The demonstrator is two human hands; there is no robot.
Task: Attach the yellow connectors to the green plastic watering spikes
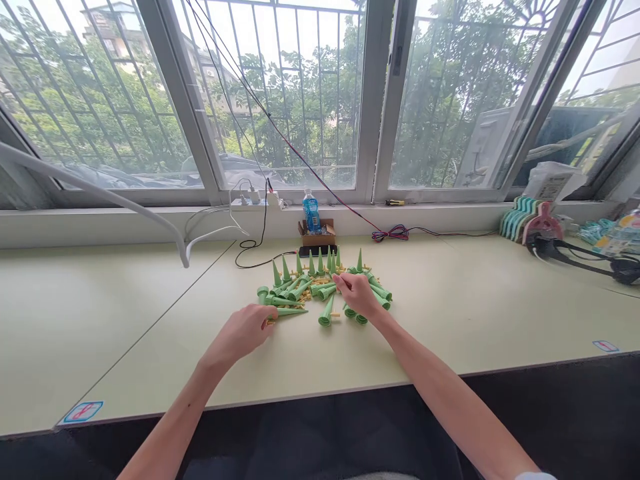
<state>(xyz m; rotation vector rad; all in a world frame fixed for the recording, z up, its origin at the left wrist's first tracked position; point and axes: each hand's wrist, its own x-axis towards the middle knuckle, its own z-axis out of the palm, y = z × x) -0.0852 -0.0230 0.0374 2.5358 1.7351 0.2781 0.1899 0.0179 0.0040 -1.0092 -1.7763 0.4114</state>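
My left hand (246, 331) is closed around the wide end of a green plant-watering spike (293, 311), whose tip points right, just above the table. My right hand (356, 293) reaches into the middle of the pile with thumb and fingers pinched together; what they hold, if anything, is hidden. Several green spikes stand upright along the back, among them an upright spike (360, 260) behind my right hand. Others lie on their sides, such as a lying spike (327, 312) between my hands with a yellow valve (335, 315) at its side. More yellow pieces (306, 293) lie among the spikes.
Behind the pile are a dark phone (318, 251) and a small cardboard box (327, 238) with a blue-labelled bottle (311, 212). Cables (390, 233) lie along the sill. At right are plastic hangers (525, 217) and black headphones (575, 259). A white metal arm (100, 183) reaches in from the left.
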